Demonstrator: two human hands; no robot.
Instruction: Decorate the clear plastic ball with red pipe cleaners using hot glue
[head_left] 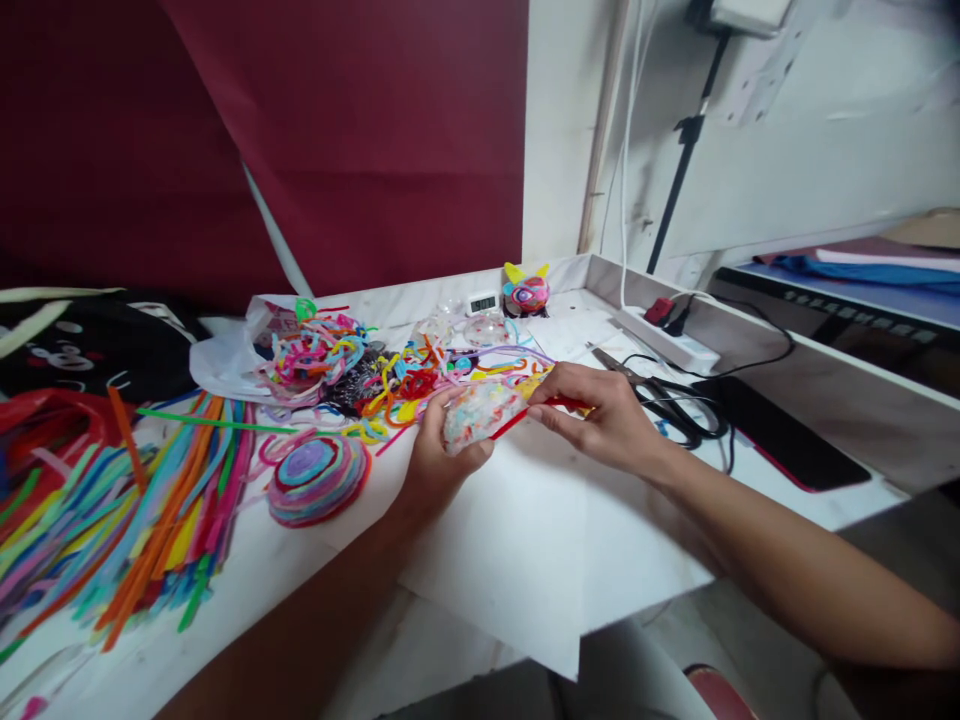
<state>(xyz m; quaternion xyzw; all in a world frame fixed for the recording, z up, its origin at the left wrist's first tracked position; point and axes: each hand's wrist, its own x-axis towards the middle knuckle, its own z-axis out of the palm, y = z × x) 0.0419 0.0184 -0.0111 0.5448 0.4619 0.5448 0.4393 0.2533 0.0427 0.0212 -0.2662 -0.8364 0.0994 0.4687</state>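
Note:
My left hand (442, 440) is closed around a rounded, whitish clear half-ball (484, 412) with red, orange and blue flecks. In a pinch, my right hand (596, 415) grips a red pipe cleaner (514, 424), which runs along the half-ball's lower right edge. Both hands are above a white paper sheet (517, 540). Left of my left hand, a dome of coiled pipe cleaners (319, 478) in purple, blue, pink and red lies on the table. Whether glue is on the half-ball, I cannot tell.
Loose pipe cleaners (172, 500) spread at the left. Behind are tangled pipe-cleaner pieces (315, 355), a small digital clock (482, 303) and a one-eyed figure with yellow horns (526, 290). Black-handled scissors (667, 395), a phone (787, 430) and a power strip (667, 338) lie at the right.

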